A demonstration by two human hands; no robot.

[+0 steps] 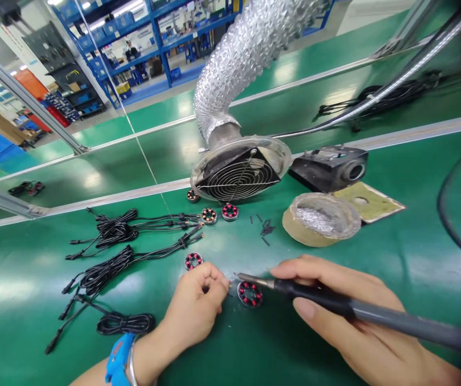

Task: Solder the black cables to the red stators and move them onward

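Note:
In my right hand (343,311) is a soldering iron (314,295), held like a pen with its tip pointing left. The tip hovers by the upper left edge of a round motor stator (250,294) with red windings, which lies on the green bench. My left hand (198,300) is pinched just left of that stator, with the small coloured ends of a wire (230,284) showing at the fingertips. Most of this wire is hidden by the hand. Another red-wound stator (193,261) lies just behind my left hand.
Bundled black cables (112,268) lie on the left. Farther back are a copper-wound stator (209,216), a red-wound one (229,212) and short black tube pieces (268,228). A fan hood (238,174) on a foil duct, a soldering iron stand (331,166) and a round tub (321,220) stand behind.

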